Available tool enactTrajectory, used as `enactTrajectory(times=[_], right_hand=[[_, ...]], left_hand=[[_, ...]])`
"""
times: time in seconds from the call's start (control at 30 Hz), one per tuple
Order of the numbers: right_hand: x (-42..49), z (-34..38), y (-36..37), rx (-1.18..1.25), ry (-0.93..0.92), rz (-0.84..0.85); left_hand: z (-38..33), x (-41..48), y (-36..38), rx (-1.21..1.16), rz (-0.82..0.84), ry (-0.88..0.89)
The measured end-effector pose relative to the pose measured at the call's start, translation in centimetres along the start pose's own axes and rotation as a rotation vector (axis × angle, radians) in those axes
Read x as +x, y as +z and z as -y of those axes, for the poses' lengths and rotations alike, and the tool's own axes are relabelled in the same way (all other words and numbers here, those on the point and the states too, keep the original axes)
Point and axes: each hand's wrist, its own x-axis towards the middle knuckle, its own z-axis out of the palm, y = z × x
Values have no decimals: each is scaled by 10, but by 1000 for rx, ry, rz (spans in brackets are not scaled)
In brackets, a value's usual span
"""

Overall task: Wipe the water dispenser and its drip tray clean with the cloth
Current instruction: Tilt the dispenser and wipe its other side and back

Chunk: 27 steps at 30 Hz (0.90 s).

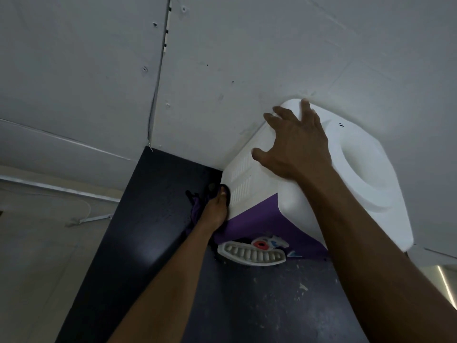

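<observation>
Right hand (296,147), fingers splayed flat, rests on the water dispenser (351,174). Left hand (215,209) grips the cloth (195,211) low on its left side. The drip tray (252,254) lies just right, toward the counter's (148,219) front edge.

Water dispenser (358,174): white body, purple front, on a dark counter (148,219) against a pale wall (247,58)
Right hand (294,147): fingers spread, flat on the dispenser's top
Left hand (217,206): holds a dark purple cloth (197,209) at the vented side panel, low down
Drip tray (252,255): white, slotted, under a red tap (259,244)
</observation>
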Motion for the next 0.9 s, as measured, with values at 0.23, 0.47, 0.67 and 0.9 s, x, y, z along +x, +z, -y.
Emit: enactTrajectory(times=[0.23, 0.47, 0.67, 0.9], right_hand=[[0, 1, -1, -15, 0, 10], [1, 1, -1, -2, 1, 17], [0, 2, -2, 15, 1, 13], [0, -1, 1, 53, -5, -7]], left_hand=[[-4, -3, 5, -82, -22, -2], [-28, -30, 10, -185, 12, 201], [-57, -61, 14, -224, 50, 307], [-83, -110, 27, -317, 105, 444]])
